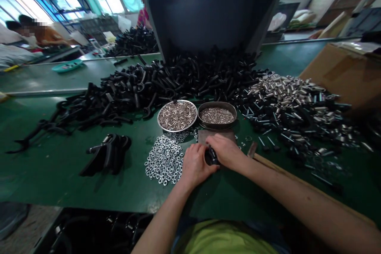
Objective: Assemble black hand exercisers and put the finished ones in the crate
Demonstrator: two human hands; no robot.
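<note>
My left hand (195, 163) and my right hand (225, 151) meet on the green table (59, 166), both closed around a small black part (210, 157). Most of that part is hidden by my fingers. Just left of my hands lies a spread of shiny washers (163, 158). Beyond my hands stand a round tray of small metal pins (177, 115) and an oval dish of finer metal pieces (217, 115). A wooden handle (253, 150) pokes out beside my right wrist.
A big heap of black handles (166, 81) spills from a tilted grey bin (214, 12). Silver sleeves and black bolts (291, 101) cover the right side. A small stack of black parts (108, 152) lies left. A cardboard box (342, 71) stands right. Other people sit far left.
</note>
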